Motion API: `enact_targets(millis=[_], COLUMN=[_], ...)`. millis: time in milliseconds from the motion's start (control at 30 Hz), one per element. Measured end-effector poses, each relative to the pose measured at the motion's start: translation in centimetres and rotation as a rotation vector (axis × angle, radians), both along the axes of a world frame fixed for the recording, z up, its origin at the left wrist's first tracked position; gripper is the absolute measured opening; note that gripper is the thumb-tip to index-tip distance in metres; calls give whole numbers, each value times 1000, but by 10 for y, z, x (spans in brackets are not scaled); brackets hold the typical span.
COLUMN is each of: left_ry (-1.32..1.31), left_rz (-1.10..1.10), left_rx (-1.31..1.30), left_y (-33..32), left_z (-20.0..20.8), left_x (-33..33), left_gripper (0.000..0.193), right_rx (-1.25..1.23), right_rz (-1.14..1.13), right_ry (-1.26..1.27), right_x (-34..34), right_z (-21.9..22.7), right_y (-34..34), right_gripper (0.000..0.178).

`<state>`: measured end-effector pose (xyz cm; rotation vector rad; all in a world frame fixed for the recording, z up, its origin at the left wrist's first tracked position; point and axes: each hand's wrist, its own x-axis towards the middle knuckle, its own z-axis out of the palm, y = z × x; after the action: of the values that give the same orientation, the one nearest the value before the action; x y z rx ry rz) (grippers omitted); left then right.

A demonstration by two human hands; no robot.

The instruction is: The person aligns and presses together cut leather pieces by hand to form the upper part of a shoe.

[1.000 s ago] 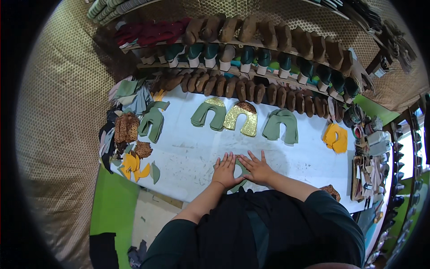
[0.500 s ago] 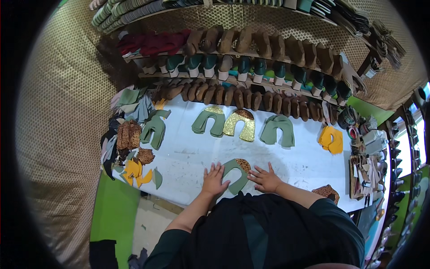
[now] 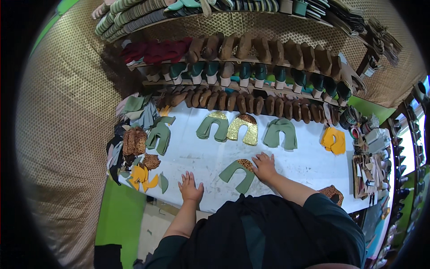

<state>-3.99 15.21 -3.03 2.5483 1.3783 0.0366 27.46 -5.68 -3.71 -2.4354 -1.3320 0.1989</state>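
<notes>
A green U-shaped shoe upper piece (image 3: 230,174) with a leopard-print patch (image 3: 245,164) at its curve lies flat in front of me, its two legs spread toward my body. My right hand (image 3: 264,167) rests at the patch's right edge, fingers spread. My left hand (image 3: 191,188) lies apart from the piece, to its left near the table's front edge, with its fingers stretched out and nothing in it. Farther back lie a green stack with a gold top (image 3: 213,127), a gold glitter piece (image 3: 242,131) with a leopard patch, and another green stack (image 3: 281,134).
The white table (image 3: 192,157) has cut scraps (image 3: 144,177) and a green stack (image 3: 159,136) at left. Yellow pieces (image 3: 333,140) lie at right, beside a tool box (image 3: 365,175). Leopard pieces (image 3: 332,195) sit near the right front edge. Shelves of shoe lasts (image 3: 266,49) stand behind.
My left hand has moved left, away from the green piece. The piece's legs now spread wider and point slightly left. My right hand has shifted a little up, staying by the leopard patch.
</notes>
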Motion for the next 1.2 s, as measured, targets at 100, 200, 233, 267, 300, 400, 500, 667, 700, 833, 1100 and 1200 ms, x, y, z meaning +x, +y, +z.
enact_targets(millis=[100,200,233,267,300,400,500,667,700,833,1100,1200], left_ry=[-16,-11,-10,-17,-24,-31,-44,-46,-55,-53,-39,-40], left_rz=[-3,3,8,7,6,13,17,13,19,29,30,17], left_rx=[-1,-4,-7,3,13,12,18,15,12,28,21,20], left_y=[-1,0,-1,0,0,-1,-1,-1,-1,-1,0,1], left_z=[1,2,2,1,0,2,1,1,2,-1,1,-1], left_x=[1,4,2,1,0,2,1,9,8,1,2,8], left_gripper=[81,80,80,79,79,78,77,76,76,76,76,77], right_rx=[-28,-29,-71,-113,-117,-44,15,198,203,-9,-184,-236], right_rz=[27,23,37,50,55,-1,-61,-422,-504,-689,-754,-790], right_ry=[43,128,149,171,171,159,64,13,-14,34,346,334], right_x=[-5,-5,-5,-5,-8,-9,11,106,127,173,203,213], right_z=[-2,-6,-3,0,2,9,10,-5,-4,23,28,23], right_y=[5,6,6,7,7,7,6,-12,-14,-11,6,3], right_gripper=[44,41,42,42,42,37,41,52,58,85,68,51])
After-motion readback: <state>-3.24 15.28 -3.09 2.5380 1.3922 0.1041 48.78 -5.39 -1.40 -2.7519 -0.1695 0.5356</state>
